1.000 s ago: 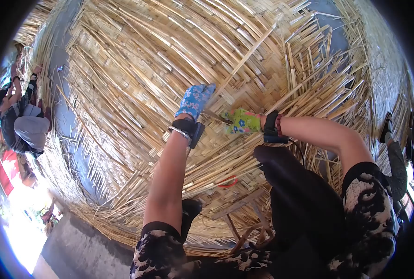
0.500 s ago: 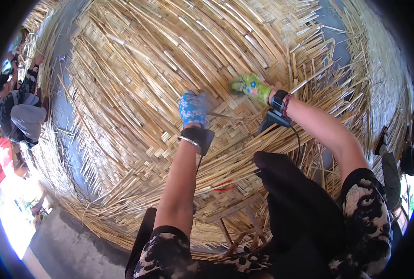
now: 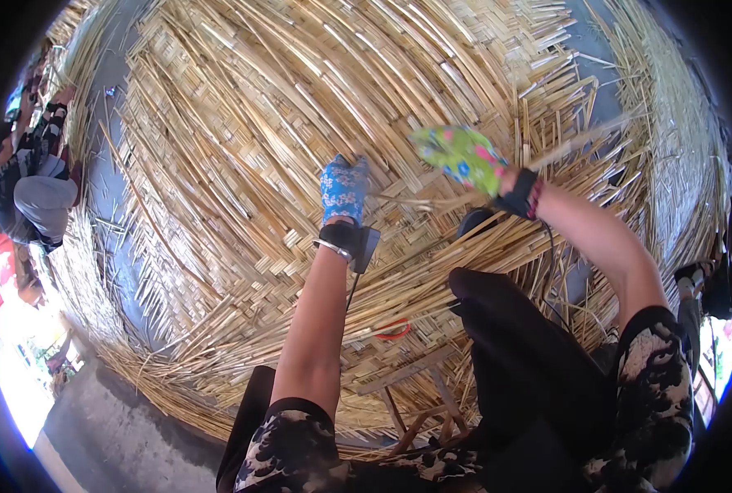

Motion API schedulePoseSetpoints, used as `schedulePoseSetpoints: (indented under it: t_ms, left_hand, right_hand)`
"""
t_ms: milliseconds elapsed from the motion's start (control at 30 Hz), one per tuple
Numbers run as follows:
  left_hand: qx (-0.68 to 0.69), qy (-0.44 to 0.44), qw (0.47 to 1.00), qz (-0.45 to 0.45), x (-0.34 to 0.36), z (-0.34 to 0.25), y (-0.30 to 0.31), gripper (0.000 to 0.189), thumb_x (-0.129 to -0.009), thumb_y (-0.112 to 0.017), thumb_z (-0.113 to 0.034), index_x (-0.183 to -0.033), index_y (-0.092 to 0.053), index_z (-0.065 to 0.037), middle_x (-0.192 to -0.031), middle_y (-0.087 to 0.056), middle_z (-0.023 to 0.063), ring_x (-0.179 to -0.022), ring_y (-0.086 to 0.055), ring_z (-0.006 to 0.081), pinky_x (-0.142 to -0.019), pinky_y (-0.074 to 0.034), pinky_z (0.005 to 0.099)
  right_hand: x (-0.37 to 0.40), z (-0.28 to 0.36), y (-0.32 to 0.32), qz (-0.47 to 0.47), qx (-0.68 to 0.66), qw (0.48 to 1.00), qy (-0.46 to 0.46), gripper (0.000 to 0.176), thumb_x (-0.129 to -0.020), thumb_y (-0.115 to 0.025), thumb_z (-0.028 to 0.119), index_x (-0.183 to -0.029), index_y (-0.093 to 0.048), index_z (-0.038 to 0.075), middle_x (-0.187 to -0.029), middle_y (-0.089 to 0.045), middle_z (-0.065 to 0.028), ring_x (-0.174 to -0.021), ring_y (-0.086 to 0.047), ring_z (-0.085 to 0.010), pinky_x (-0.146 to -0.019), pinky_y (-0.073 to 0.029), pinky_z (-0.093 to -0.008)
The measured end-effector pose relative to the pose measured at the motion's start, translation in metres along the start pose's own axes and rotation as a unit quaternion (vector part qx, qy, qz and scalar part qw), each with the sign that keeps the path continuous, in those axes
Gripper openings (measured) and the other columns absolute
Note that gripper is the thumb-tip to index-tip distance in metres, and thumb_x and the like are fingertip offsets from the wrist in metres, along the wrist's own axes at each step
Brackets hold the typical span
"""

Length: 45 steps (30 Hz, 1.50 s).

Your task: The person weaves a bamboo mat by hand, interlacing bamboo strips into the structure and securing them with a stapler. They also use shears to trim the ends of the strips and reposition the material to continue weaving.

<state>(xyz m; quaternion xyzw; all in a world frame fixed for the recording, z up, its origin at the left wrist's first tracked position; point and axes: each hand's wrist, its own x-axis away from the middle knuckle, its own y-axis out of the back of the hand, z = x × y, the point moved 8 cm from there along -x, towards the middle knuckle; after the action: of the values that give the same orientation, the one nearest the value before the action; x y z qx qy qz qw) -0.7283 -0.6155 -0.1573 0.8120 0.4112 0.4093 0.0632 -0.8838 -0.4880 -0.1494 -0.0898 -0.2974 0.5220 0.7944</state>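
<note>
My left hand, in a blue floral glove, is closed on a reed strip against the woven reed mat. A pale reed strip runs rightward from beside it. My right hand, in a green floral glove, hovers over the mat to the right of the left hand. Motion blurs its fingers, so its grip cannot be made out. Close to its wrist, a blurred strip slants up to the right. Long loose reed strips lie in rows across the weave.
A low wooden stool stands by my legs, near a red ring-shaped thing. Another person squats at the far left. Piled reeds line the right side, and a concrete block is at lower left.
My right hand has lifted and moved slightly right, with the slanting strip near it shifting too. My left hand stays in nearly the same place.
</note>
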Motion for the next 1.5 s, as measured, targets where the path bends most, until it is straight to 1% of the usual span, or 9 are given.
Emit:
schedulePoseSetpoints:
  t_ms: [67, 133, 233, 433, 567, 700, 767, 1067, 1500]
  left_hand:
    - [-0.097, -0.090, 0.991, -0.008, 0.008, -0.019, 0.002, 0.022, -0.071, -0.055, -0.022, -0.075, -0.056, 0.000, -0.064, -0.057, 0.0175, -0.063, -0.056, 0.0319, -0.056, -0.043, 0.0353]
    - [-0.152, -0.138, 0.978, -0.041, 0.013, -0.028, -0.003, 0.022, -0.071, -0.054, -0.022, -0.074, -0.056, -0.001, -0.065, -0.056, 0.0179, -0.063, -0.056, 0.0328, -0.057, -0.043, 0.0362]
    - [-0.191, -0.173, 0.965, -0.041, 0.018, -0.035, -0.013, 0.021, -0.071, -0.053, -0.022, -0.076, -0.056, -0.002, -0.067, -0.056, 0.0187, -0.066, -0.055, 0.0343, -0.059, -0.044, 0.0380]
    - [-0.251, -0.120, 0.960, 0.009, 0.029, -0.036, -0.029, 0.024, -0.070, -0.052, -0.020, -0.083, -0.054, -0.001, -0.071, -0.056, 0.0206, -0.071, -0.055, 0.0348, -0.063, -0.043, 0.0405]
    - [-0.261, -0.112, 0.958, 0.027, 0.032, -0.032, -0.031, 0.023, -0.070, -0.052, -0.023, -0.082, -0.055, -0.004, -0.072, -0.057, 0.0200, -0.074, -0.054, 0.0347, -0.065, -0.043, 0.0412]
    - [-0.324, -0.139, 0.934, 0.065, 0.031, -0.027, -0.041, 0.026, -0.073, -0.050, -0.027, -0.084, -0.055, -0.004, -0.073, -0.057, 0.0195, -0.072, -0.054, 0.0344, -0.063, -0.043, 0.0412]
    - [-0.305, -0.136, 0.938, 0.088, 0.031, -0.028, -0.041, 0.028, -0.073, -0.051, -0.029, -0.084, -0.055, -0.003, -0.073, -0.057, 0.0196, -0.072, -0.055, 0.0343, -0.063, -0.043, 0.0408]
    - [-0.342, -0.105, 0.917, 0.174, 0.037, -0.028, -0.049, 0.035, -0.061, -0.064, -0.035, -0.075, -0.060, -0.003, -0.072, -0.057, 0.0191, -0.069, -0.056, 0.0325, -0.062, -0.044, 0.0387]
    - [-0.273, -0.130, 0.948, 0.102, 0.024, -0.012, -0.043, 0.025, -0.062, -0.060, -0.025, -0.076, -0.061, -0.005, -0.066, -0.057, 0.0187, -0.065, -0.055, 0.0326, -0.060, -0.044, 0.0385]
  right_hand:
    - [0.038, 0.016, 0.001, 0.053, 0.222, 0.967, 0.115, 0.027, -0.079, -0.046, 0.027, -0.102, -0.053, 0.013, -0.097, -0.056, -0.0059, -0.088, -0.053, -0.0209, -0.070, -0.042, -0.0355]
    - [0.079, -0.001, -0.004, 0.103, 0.753, 0.632, 0.152, 0.026, -0.077, -0.047, 0.025, -0.098, -0.055, 0.011, -0.096, -0.055, -0.0076, -0.086, -0.053, -0.0213, -0.069, -0.042, -0.0334]
    - [0.094, -0.012, 0.004, 0.157, 0.687, 0.704, -0.092, 0.025, -0.075, -0.049, 0.023, -0.096, -0.056, 0.010, -0.097, -0.055, -0.0081, -0.080, -0.054, -0.0205, -0.069, -0.042, -0.0322]
    - [0.016, 0.038, 0.056, -0.027, 0.620, 0.782, 0.060, 0.019, -0.076, -0.045, 0.017, -0.089, -0.057, 0.010, -0.086, -0.057, -0.0055, -0.080, -0.054, -0.0200, -0.068, -0.041, -0.0301]
    - [-0.009, 0.084, 0.097, -0.072, 0.729, 0.659, 0.170, 0.020, -0.076, -0.046, 0.018, -0.088, -0.057, 0.007, -0.081, -0.058, -0.0037, -0.074, -0.055, -0.0187, -0.061, -0.042, -0.0308]
    - [-0.008, 0.072, 0.126, -0.107, 0.414, 0.902, -0.059, 0.021, -0.078, -0.042, 0.019, -0.085, -0.056, 0.005, -0.077, -0.058, -0.0062, -0.069, -0.055, -0.0216, -0.057, -0.042, -0.0343]
    - [-0.003, 0.081, 0.087, 0.038, 0.799, 0.579, 0.157, 0.020, -0.079, -0.041, 0.018, -0.082, -0.056, 0.005, -0.078, -0.057, -0.0113, -0.070, -0.055, -0.0264, -0.058, -0.042, -0.0359]
    - [-0.026, 0.063, 0.077, 0.081, 0.894, 0.437, 0.058, 0.014, -0.069, -0.047, 0.007, -0.080, -0.056, 0.006, -0.072, -0.058, -0.0127, -0.070, -0.056, -0.0287, -0.061, -0.045, -0.0354]
    - [-0.039, 0.080, 0.082, 0.031, 0.825, 0.564, 0.012, 0.021, -0.076, -0.042, 0.025, -0.075, -0.054, 0.007, -0.076, -0.056, -0.0144, -0.068, -0.053, -0.0327, -0.061, -0.041, -0.0404]
